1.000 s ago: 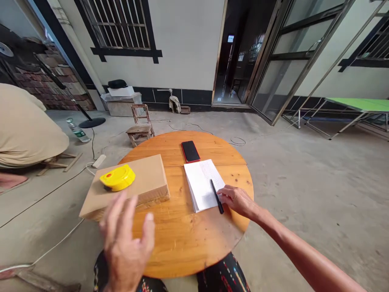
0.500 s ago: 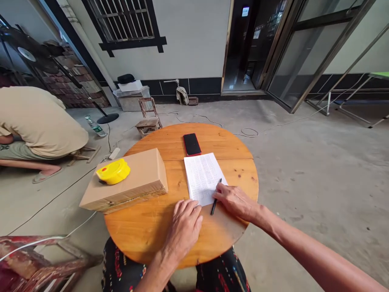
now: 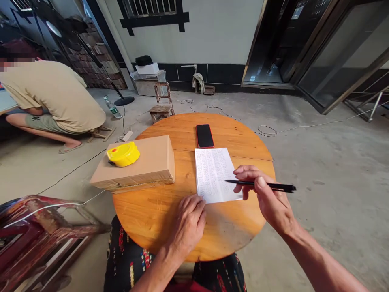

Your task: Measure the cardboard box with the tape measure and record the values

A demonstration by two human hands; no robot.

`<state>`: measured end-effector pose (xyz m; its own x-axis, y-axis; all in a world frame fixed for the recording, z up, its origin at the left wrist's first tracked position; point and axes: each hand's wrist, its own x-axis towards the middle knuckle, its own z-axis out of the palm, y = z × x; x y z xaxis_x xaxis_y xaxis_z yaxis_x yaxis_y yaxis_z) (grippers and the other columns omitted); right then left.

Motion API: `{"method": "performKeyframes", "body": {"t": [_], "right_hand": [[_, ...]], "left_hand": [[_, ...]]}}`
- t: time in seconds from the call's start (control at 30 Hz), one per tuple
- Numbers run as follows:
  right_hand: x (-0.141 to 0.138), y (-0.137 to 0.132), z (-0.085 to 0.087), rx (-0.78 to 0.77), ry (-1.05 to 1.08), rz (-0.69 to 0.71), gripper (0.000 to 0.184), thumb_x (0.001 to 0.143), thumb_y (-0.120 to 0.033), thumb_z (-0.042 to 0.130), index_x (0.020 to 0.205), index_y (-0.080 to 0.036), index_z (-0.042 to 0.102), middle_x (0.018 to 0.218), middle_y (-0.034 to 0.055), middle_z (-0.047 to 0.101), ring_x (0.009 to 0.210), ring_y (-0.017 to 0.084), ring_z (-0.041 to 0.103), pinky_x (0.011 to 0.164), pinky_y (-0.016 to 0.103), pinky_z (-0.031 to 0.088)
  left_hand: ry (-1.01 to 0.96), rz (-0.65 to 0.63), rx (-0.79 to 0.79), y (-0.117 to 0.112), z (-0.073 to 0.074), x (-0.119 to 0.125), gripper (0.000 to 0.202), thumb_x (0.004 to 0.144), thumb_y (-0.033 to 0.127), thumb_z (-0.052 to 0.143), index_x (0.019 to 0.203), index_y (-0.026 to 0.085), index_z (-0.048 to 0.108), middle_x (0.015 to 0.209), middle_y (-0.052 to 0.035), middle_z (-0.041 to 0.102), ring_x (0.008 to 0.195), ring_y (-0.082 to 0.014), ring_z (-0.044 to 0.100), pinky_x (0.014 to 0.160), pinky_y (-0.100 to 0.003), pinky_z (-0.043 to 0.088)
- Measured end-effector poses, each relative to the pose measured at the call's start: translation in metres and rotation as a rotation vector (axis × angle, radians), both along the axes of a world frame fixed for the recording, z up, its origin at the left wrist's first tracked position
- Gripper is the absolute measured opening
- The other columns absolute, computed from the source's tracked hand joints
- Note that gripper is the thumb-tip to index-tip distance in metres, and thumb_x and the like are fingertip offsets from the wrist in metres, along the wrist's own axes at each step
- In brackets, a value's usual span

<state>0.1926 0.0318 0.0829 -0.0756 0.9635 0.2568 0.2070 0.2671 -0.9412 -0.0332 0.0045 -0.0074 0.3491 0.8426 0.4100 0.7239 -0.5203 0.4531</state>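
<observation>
A black pen (image 3: 281, 187) is held between the thumb and fingers of my right hand (image 3: 272, 205), raised over the right side of the paper. The pen's tip points left above the printed or written rows. My left hand (image 3: 191, 223) lies on the round wooden table (image 3: 161, 223), fingers stretched out, fingertips at the lower left corner of the white paper sheets (image 3: 212, 174). Just beyond the paper lies a phone (image 3: 204, 136) with a red edge and a dark screen.
A cardboard box (image 3: 154, 156) sits on the table's left side, with a yellow tape measure (image 3: 126, 154) on top. A worn red wooden stool (image 3: 51, 227) stands at lower left. Another person (image 3: 57, 97) crouches on a low seat. A small wooden chair (image 3: 161, 107) is behind the table.
My right hand has lifted off the paper and turned, bringing the pen up from the table to nearly level. My left hand stays at the corner. The camera view has shifted.
</observation>
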Motion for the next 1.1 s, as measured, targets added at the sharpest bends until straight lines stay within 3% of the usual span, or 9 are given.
{"method": "performKeyframes", "body": {"t": [0.07,0.17,0.3,0.47,0.53,0.67,1.1], "right_hand": [[-0.006,-0.001,-0.009,-0.007,-0.062,-0.01,0.045,0.099,-0.053,0.034,0.102,-0.023,0.067,0.083,0.0042,0.061,0.063,0.016,0.057,0.057,0.03,0.048],[-0.015,-0.001,-0.026,-0.106,-0.134,0.009,0.038,0.098,-0.05,0.043,0.096,-0.021,0.068,0.059,-0.0026,0.052,0.055,0.014,0.053,0.055,0.027,0.046],[-0.027,-0.004,-0.044,-0.177,-0.076,0.088,0.027,0.091,-0.043,0.06,0.081,-0.019,0.065,0.063,0.0005,0.065,0.057,0.015,0.061,0.058,0.026,0.049],[-0.034,-0.004,-0.064,-0.214,-0.057,0.063,0.027,0.095,-0.041,0.052,0.099,-0.02,0.069,0.067,0.0021,0.07,0.064,0.017,0.065,0.064,0.027,0.051],[-0.036,-0.003,-0.07,-0.226,-0.081,0.067,0.025,0.094,-0.04,0.054,0.092,-0.019,0.068,0.066,0.002,0.068,0.061,0.017,0.063,0.06,0.027,0.05],[-0.042,-0.001,-0.074,-0.223,-0.108,0.042,0.025,0.092,-0.038,0.054,0.081,-0.019,0.064,0.057,-0.0009,0.059,0.051,0.014,0.054,0.05,0.025,0.044],[-0.045,0.0,-0.075,-0.081,-0.347,0.062,0.027,0.095,-0.034,0.049,0.086,-0.018,0.069,0.063,0.0015,0.063,0.06,0.016,0.059,0.059,0.028,0.048]], "left_hand": [[0.002,0.016,-0.002,0.0,-0.001,0.002,0.028,0.088,0.007,0.052,0.111,0.016,0.063,0.109,-0.0098,0.066,0.103,-0.026,0.058,0.093,-0.048,0.05],[0.019,0.008,-0.025,0.0,-0.002,0.002,0.028,0.088,0.008,0.052,0.111,0.017,0.063,0.111,-0.0098,0.063,0.105,-0.0259,0.056,0.092,-0.047,0.051],[0.014,-0.002,-0.062,-0.002,-0.002,0.002,0.033,0.086,0.004,0.051,0.115,0.017,0.062,0.116,-0.0105,0.059,0.112,-0.0255,0.051,0.096,-0.045,0.05],[0.04,0.001,-0.08,-0.003,-0.001,0.002,0.032,0.087,0.006,0.051,0.115,0.017,0.062,0.116,-0.0105,0.059,0.11,-0.0256,0.051,0.095,-0.045,0.05],[0.051,0.0,-0.085,-0.002,-0.001,0.002,0.031,0.088,0.006,0.05,0.115,0.017,0.062,0.116,-0.0103,0.059,0.109,-0.0256,0.051,0.094,-0.045,0.051],[0.076,0.006,-0.082,0.0,0.002,0.002,0.032,0.086,0.006,0.051,0.114,0.017,0.063,0.116,-0.0102,0.06,0.108,-0.0268,0.052,0.091,-0.046,0.052],[0.07,0.026,-0.056,0.0,0.005,0.001,0.029,0.087,0.008,0.05,0.109,0.019,0.066,0.113,-0.0098,0.062,0.104,-0.0262,0.053,0.087,-0.045,0.052]]}}
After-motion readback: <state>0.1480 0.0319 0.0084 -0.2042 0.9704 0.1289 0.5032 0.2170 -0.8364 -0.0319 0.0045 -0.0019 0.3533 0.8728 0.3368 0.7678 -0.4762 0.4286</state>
